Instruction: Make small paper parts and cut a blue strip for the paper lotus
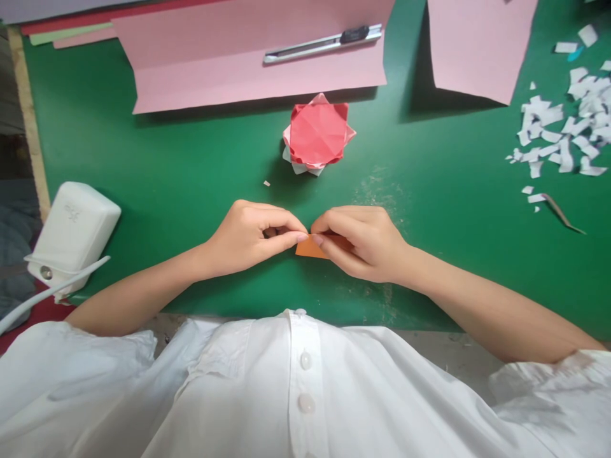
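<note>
1. A small rectangle of orange paper [310, 247] lies on the green cutting mat [191, 159], just in front of our white shirt [305, 394], pinched at its left end by both sets of fingertips.
2. Our left hand [248, 238] is curled, thumb and forefinger closed on the paper's edge. Our right hand [363, 242] covers most of the rest, its fingers closed on the same piece.
3. With so little paper showing, we judge that it could slip from the pinch if one hand pulls harder than the other.
4. Too firm a tug from opposite sides may tear it.
5. A red-and-pink folded paper flower [318, 133] sits on the mat beyond our knuckles. A forward sweep of either hand could crush its petals.
6. Farther off, a metal utility knife [322, 43] rests on a pink card sheet [248, 70]. White paper scraps [568, 127] lie scattered well to the right, where a passing forearm could drag them into the work.
</note>
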`<state>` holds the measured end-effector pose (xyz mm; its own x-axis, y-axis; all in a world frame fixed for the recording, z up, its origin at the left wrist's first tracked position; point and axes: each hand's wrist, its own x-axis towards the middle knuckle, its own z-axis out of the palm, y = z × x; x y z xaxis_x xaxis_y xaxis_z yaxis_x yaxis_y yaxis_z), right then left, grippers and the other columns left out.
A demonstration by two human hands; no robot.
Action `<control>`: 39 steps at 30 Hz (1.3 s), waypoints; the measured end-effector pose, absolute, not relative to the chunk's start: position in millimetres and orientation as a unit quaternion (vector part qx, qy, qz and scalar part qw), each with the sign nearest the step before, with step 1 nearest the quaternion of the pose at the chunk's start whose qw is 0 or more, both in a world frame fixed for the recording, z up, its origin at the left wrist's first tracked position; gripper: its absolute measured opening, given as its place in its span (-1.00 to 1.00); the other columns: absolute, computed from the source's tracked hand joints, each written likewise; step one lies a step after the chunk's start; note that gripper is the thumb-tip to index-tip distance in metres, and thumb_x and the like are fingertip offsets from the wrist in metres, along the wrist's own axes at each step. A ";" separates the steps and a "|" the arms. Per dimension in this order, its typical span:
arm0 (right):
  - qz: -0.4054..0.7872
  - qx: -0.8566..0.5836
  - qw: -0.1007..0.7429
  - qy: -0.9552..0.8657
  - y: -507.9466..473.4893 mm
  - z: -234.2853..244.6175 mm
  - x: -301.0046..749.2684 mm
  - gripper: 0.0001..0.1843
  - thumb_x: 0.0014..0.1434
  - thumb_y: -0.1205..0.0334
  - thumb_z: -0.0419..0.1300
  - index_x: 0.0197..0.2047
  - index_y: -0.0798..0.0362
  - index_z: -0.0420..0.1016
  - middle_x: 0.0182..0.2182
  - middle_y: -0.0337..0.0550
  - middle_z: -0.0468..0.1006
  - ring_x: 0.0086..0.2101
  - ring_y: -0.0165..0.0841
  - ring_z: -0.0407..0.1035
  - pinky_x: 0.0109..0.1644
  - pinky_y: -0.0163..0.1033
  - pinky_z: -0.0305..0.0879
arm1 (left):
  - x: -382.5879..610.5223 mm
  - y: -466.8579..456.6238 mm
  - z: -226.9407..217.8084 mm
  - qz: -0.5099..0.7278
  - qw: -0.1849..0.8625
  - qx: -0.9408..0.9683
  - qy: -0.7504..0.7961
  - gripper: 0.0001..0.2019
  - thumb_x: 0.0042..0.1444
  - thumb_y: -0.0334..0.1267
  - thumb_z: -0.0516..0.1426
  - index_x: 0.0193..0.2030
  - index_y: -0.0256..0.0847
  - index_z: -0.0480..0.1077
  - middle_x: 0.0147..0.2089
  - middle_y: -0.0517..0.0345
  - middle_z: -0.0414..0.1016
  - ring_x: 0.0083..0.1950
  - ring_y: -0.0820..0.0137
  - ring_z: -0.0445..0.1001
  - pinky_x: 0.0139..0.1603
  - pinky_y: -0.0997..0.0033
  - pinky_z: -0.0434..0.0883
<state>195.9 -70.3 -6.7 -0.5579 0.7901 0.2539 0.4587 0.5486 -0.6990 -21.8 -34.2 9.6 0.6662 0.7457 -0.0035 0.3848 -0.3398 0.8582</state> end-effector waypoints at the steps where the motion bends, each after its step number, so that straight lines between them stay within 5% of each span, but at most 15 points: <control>1: 0.290 -0.373 0.285 -0.834 -70.1 -6.8 195.9 -0.88 0.31 0.38 0.05 -0.30 0.05 0.29 -0.56 -0.34 0.32 -0.55 -0.53 0.17 -0.46 -0.39 0.08 | -21.8 -34.4 9.6 0.200 0.455 0.790 0.359 -0.88 0.17 -0.29 0.25 -0.37 -0.23 0.59 -0.47 0.28 0.58 -0.51 0.65 0.40 -0.48 0.69 0.28; 39: 0.268 -0.367 0.293 -0.841 -71.6 -6.3 194.1 -0.88 0.30 0.41 0.07 -0.30 0.05 0.30 -0.56 -0.34 0.33 -0.56 -0.53 0.17 -0.46 -0.38 0.08 | -22.0 -35.3 10.0 0.185 0.461 0.788 0.363 -0.87 0.19 -0.27 0.22 -0.33 -0.20 0.60 -0.43 0.25 0.61 -0.46 0.60 0.45 -0.43 0.64 0.33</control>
